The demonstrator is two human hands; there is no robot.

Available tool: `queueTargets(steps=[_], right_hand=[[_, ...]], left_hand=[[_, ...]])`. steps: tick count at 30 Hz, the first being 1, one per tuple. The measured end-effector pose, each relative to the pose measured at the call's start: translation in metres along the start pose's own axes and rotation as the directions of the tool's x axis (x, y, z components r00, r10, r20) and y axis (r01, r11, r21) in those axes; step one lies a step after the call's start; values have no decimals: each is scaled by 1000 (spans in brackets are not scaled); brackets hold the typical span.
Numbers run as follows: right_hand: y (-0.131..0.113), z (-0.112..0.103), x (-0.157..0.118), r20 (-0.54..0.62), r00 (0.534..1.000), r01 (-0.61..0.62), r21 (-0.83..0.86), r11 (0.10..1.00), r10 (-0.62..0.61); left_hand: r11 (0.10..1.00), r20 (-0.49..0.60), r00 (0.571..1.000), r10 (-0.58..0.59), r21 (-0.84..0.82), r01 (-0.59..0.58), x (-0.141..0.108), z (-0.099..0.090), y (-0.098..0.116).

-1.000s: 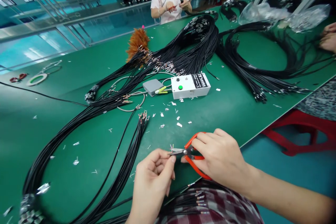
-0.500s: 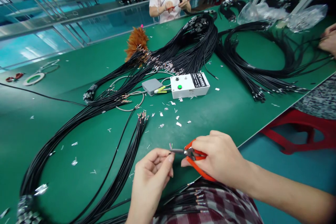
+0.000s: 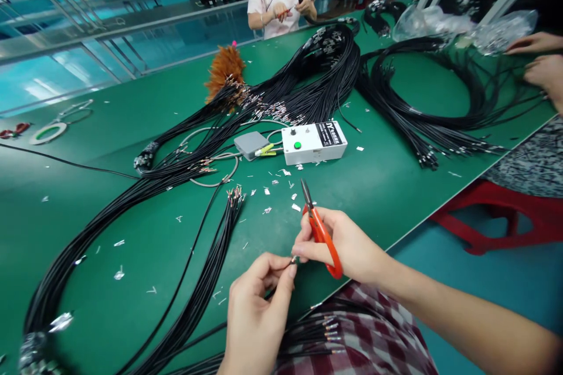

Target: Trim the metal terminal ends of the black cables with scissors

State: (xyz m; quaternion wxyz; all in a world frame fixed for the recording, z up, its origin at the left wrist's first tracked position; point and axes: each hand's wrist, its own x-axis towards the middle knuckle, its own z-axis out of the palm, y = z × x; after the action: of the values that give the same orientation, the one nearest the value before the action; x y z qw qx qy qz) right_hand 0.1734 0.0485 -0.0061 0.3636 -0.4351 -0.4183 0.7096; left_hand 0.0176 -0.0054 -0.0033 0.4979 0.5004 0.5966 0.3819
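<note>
Pinched between thumb and forefinger of my left hand (image 3: 263,299) is the end of a black cable (image 3: 200,335), with a small bit of stripped wire showing at the fingertips. My right hand (image 3: 341,243) holds red-handled scissors (image 3: 323,240), their dark blades pointing up and away from the wire. The right thumb and forefinger meet the cable end right beside my left fingertips. Over the checked cloth on my lap lie more black cables (image 3: 308,334) with stripped tips. Left of my hands, a bundle of black cables (image 3: 220,240) with copper-coloured ends rests on the green table (image 3: 365,187).
A white box (image 3: 314,143) with a green button stands mid-table beside a grey block (image 3: 253,145). Large cable bundles (image 3: 325,70), an orange feathery duster (image 3: 225,73) and foil scraps (image 3: 267,210) lie about. A co-worker (image 3: 281,0) sits opposite; another person's hands (image 3: 545,70) are at right.
The scissors have left the wire and swung upright in my right hand. That hand's thumb and forefinger have come to the cable end. At the right, a second hand of the neighbour shows.
</note>
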Motion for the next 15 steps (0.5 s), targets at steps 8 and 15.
queueTargets(steps=[8, 15], right_hand=[[23, -1, 10, 167, 986, -69, 353, 933, 10], [20, 8, 12, 128, 992, -24, 278, 960, -12]], left_hand=[[970, 56, 989, -135, -198, 144, 2, -7, 4], [949, 86, 982, -167, -255, 184, 4, -10, 2]])
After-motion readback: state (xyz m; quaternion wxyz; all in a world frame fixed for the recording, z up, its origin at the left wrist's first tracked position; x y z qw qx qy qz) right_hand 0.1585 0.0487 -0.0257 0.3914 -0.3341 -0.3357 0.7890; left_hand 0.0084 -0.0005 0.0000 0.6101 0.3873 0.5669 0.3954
